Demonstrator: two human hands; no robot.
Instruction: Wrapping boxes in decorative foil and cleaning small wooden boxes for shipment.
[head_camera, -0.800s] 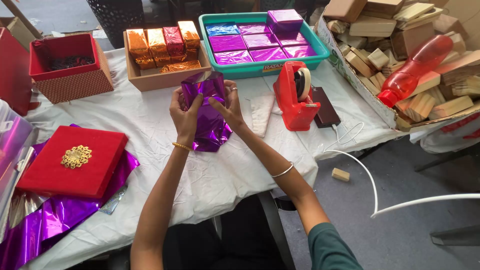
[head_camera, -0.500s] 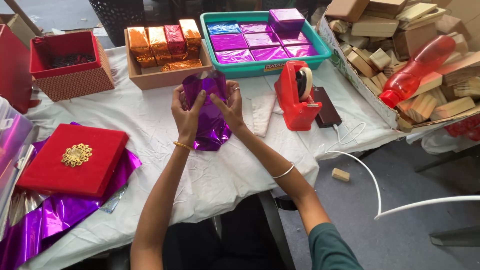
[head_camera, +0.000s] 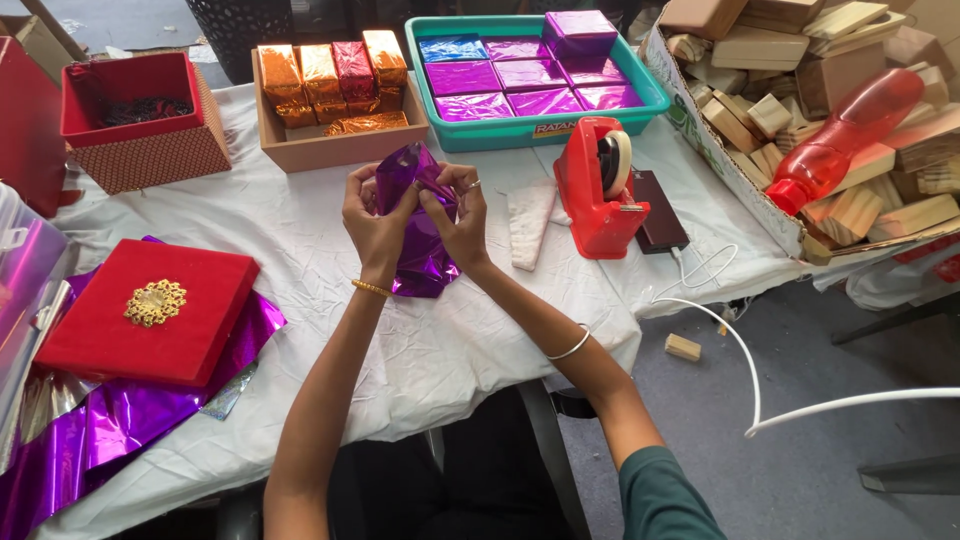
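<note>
Your left hand (head_camera: 375, 215) and right hand (head_camera: 462, 215) both grasp the shiny purple foil-wrapped block (head_camera: 415, 225), held upright just above the white tablecloth (head_camera: 440, 350), in front of the cardboard tray of orange and red foil blocks (head_camera: 335, 110). With fingers pinching the loose foil at the top, draw each fold tight against the block and crease it flat. The red tape dispenser (head_camera: 597, 190) stands near your right hand.
</note>
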